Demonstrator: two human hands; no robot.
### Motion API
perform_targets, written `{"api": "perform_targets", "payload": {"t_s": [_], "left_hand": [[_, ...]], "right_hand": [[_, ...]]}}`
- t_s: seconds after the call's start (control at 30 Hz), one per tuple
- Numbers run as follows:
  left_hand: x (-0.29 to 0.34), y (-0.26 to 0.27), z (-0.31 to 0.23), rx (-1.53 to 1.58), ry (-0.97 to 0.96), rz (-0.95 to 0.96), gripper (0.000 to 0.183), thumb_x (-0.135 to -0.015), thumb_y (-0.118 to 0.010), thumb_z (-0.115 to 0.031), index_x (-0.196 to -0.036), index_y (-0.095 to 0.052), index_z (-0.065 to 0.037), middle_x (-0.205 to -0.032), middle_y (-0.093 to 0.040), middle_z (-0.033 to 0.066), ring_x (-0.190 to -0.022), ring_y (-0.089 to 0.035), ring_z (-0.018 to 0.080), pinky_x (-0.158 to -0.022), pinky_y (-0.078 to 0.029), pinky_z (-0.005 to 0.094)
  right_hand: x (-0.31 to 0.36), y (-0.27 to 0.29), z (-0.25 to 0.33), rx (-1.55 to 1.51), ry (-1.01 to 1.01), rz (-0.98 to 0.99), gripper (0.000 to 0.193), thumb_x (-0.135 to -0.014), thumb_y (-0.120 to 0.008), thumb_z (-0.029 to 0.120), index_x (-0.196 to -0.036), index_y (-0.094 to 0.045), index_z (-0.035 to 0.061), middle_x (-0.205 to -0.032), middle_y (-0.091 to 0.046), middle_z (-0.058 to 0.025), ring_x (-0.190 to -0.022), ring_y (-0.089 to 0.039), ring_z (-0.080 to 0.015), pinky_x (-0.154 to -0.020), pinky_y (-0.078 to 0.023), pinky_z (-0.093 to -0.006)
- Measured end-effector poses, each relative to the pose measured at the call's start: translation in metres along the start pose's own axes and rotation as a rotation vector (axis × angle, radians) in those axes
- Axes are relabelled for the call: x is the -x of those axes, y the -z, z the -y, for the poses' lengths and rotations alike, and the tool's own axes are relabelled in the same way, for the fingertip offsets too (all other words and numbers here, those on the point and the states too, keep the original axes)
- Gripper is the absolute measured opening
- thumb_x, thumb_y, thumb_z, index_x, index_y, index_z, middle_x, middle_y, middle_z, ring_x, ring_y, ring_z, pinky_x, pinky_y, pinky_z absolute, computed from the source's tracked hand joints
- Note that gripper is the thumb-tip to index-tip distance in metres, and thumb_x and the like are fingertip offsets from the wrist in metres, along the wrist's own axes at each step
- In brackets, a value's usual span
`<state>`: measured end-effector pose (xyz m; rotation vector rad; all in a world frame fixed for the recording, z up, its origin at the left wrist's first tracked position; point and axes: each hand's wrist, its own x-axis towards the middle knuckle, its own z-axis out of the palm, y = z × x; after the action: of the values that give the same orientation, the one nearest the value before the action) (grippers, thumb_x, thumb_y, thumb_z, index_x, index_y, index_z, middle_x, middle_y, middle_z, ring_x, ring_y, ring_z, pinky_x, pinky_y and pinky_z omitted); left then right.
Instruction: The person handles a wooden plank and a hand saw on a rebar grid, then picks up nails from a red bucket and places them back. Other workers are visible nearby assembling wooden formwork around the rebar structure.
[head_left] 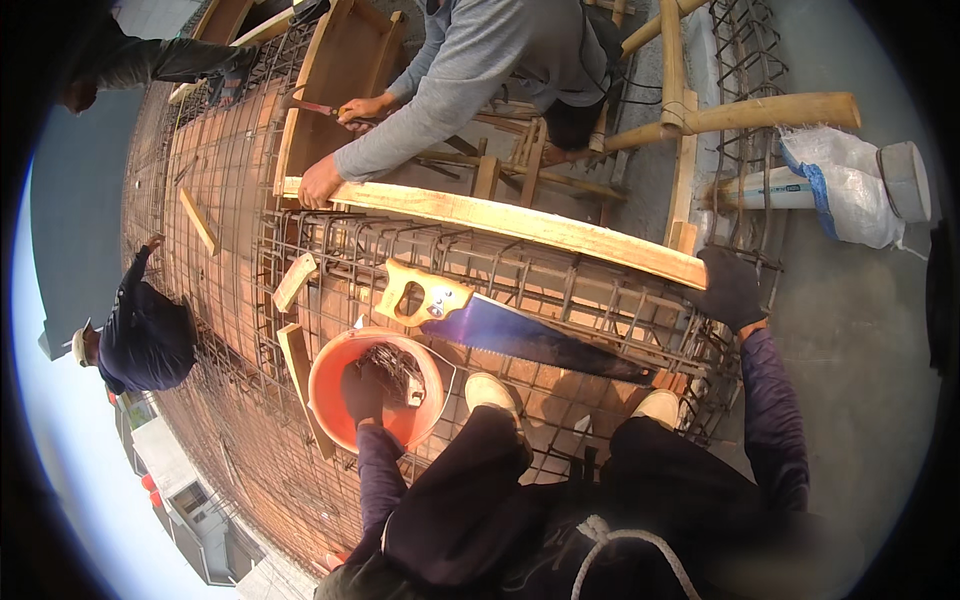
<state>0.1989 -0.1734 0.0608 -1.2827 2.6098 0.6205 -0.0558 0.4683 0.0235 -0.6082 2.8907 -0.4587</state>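
Note:
My left hand [362, 392], in a dark glove, reaches down into an orange bucket [322, 375]. Beside its fingers lies a heap of nails [395, 370]; the dark glove hides whether it grips any. My right hand [722, 288], gloved too, is closed round the right end of a long wooden board [520, 224]. A co-worker's bare hand [320, 182] rests on the board's left end, while that person's other hand [368, 108] holds a hammer [318, 106]. Between my hands lies a handsaw [500, 325] with a yellow wooden handle, on the steel bars.
A rebar grid [240, 340] spreads around my feet and to the left. Short wood pieces [296, 282] lie near the bucket. Bamboo poles [760, 112] and a white pipe wrapped in a sack [850, 185] are at upper right. Another person [150, 335] crouches at far left.

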Motion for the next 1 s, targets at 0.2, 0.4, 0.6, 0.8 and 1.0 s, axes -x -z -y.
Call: {"api": "perform_targets", "payload": {"t_s": [0.2,0.4,0.6,0.8,1.0], "left_hand": [[0.009,-0.001,-0.010,-0.024,0.041,-0.008,0.039,-0.098,-0.068,-0.026,-0.125,-0.072,0.002,-0.117,-0.076,0.0238,-0.111,-0.073,0.0409,-0.094,-0.054,0.0477],[0.007,0.003,-0.016,-0.096,0.033,0.003,0.034,-0.096,-0.071,-0.023,-0.122,-0.073,-0.002,-0.112,-0.079,0.0218,-0.104,-0.076,0.0391,-0.090,-0.056,0.0470],[-0.008,-0.009,-0.012,-0.159,0.078,0.014,0.038,-0.096,-0.070,-0.024,-0.128,-0.071,-0.003,-0.112,-0.079,0.0206,-0.106,-0.075,0.0416,-0.091,-0.057,0.0486],[0.013,0.009,-0.036,-0.232,-0.086,0.053,0.056,-0.093,-0.075,-0.029,-0.141,-0.066,-0.001,-0.114,-0.079,0.0229,-0.108,-0.077,0.0374,-0.092,-0.057,0.0468],[0.064,0.038,-0.097,-0.044,-0.309,0.047,0.044,-0.105,-0.070,-0.024,-0.139,-0.065,0.002,-0.115,-0.078,0.0171,-0.104,-0.075,0.0295,-0.092,-0.057,0.0413]], "right_hand": [[0.001,-0.007,-0.005,-0.001,-0.011,0.024,0.063,-0.076,-0.087,0.056,-0.111,-0.068,0.0070,-0.098,-0.068,-0.0139,-0.090,-0.070,-0.0357,-0.078,-0.055,-0.0479],[0.000,-0.012,-0.007,-0.011,0.041,-0.050,0.064,-0.071,-0.093,0.047,-0.114,-0.068,0.0064,-0.102,-0.069,-0.0127,-0.096,-0.070,-0.0358,-0.081,-0.055,-0.0483],[0.001,-0.006,-0.003,0.000,0.007,0.009,0.063,-0.073,-0.091,0.049,-0.113,-0.067,0.0070,-0.102,-0.069,-0.0131,-0.095,-0.070,-0.0364,-0.080,-0.055,-0.0487],[-0.001,-0.003,-0.003,-0.022,-0.015,0.037,0.059,-0.072,-0.091,0.049,-0.109,-0.068,0.0087,-0.097,-0.069,-0.0131,-0.090,-0.070,-0.0366,-0.080,-0.055,-0.0495],[0.006,-0.001,0.000,-0.022,-0.014,-0.014,0.063,-0.073,-0.090,0.050,-0.116,-0.068,0.0087,-0.102,-0.070,-0.0120,-0.097,-0.070,-0.0345,-0.086,-0.054,-0.0493]]}}
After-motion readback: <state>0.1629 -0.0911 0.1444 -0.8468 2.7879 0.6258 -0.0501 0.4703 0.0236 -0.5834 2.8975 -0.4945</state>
